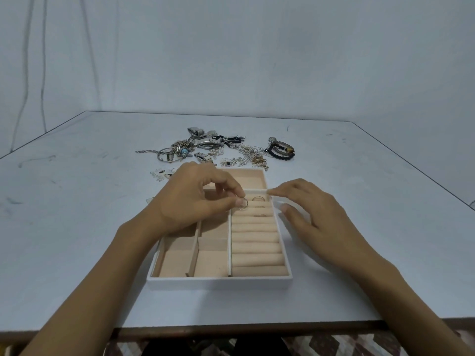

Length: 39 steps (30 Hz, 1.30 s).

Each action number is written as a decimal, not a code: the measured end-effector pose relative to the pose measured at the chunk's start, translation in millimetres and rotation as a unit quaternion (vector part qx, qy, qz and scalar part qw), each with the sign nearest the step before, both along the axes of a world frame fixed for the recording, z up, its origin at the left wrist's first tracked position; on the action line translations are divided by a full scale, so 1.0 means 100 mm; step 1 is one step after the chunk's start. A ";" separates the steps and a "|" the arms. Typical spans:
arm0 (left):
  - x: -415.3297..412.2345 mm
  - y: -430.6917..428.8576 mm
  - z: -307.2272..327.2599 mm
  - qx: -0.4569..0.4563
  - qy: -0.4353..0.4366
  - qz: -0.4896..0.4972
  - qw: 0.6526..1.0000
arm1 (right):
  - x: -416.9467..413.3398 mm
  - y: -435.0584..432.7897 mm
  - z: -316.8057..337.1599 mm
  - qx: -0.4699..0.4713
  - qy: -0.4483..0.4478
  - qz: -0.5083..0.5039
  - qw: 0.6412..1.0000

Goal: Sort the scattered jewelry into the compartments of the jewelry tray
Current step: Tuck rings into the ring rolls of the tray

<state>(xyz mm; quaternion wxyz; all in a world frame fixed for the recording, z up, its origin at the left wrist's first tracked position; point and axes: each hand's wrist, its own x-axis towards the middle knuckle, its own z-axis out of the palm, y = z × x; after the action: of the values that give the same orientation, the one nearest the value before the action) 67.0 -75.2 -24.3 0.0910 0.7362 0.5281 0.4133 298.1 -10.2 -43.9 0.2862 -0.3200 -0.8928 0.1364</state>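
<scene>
Over the soft rolls (257, 242) on the right of the jewelry tray (218, 281), the left hand (190, 199) pinches a thin shiny ring (243, 203) between thumb and finger — it looks tiny, light, hard and likely slippery, so the rim is the best place to hold. The right hand (308, 209) is open, fingertips touching the tray's right wall. More jewelry (218, 150) lies heaped on the table (77, 201) behind.

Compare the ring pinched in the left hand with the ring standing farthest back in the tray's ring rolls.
The pinched ring is held by the left hand at the left edge of the ring rolls; the standing ring sits tucked between two of them, untouched. The pinched ring looks thinner and larger across; the standing ring looks broader-banded. Both are pale metal hoops, upright.
</scene>
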 end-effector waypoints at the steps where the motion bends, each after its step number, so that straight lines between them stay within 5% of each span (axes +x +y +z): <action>1: 0.00 0.00 0.00 0.001 0.005 -0.003 1.000 | 0.03 -0.02 -0.02 -0.009 -0.044 -0.023 0.999; 5: 0.00 0.01 0.00 -0.012 0.030 -0.013 0.999 | 0.08 -0.09 -0.09 -0.064 -0.202 -0.049 0.976; 30: 0.00 0.01 -0.03 -0.015 0.096 -0.056 0.994 | 0.07 -0.08 -0.10 -0.072 -0.219 -0.053 0.972; 39: 0.00 0.03 0.00 -0.065 0.009 -0.040 0.997 | 0.05 -0.09 0.08 -0.045 -0.256 -0.063 0.964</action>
<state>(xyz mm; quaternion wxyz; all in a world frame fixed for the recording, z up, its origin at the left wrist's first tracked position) 66.5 -72.6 -24.7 0.1500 0.7532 0.5245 0.3675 303.4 -19.6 -35.5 0.0417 -0.4120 -0.9074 0.0722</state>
